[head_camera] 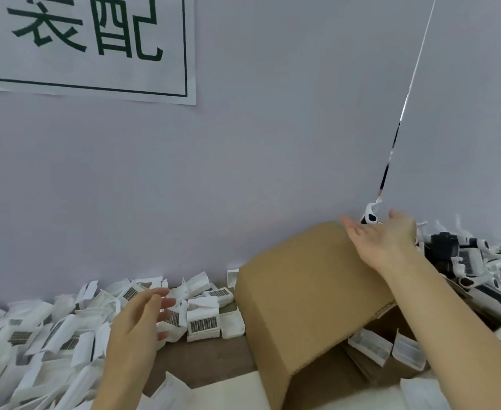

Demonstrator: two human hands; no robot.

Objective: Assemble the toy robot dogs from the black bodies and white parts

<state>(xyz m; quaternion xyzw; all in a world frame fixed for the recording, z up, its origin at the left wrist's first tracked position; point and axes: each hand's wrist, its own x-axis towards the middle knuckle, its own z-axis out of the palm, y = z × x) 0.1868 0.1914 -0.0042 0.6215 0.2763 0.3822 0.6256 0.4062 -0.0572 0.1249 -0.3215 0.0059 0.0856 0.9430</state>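
Grey wall fills the upper view; a sign with dark green characters is stuck at its top left.

Desk below, brown surface showing between piles.

Cardboard box sits centre-right, tipped on its side, opening toward the viewer. Inside, near the mouth: a few white parts lying on the lower wall.

Left of the box: a large loose heap of white pieces, many with grey grille panels, reaching the wall.

Right of the box: a pile of black bodies mixed with white limbs, partly cut off by the frame edge.

Right hand spread flat, palm up, fingers straight, above the box's far top edge; holds nothing. A small toy dog shows just behind it; contact cannot be told.

Left hand loosely spread over the white heap, gripping nothing.
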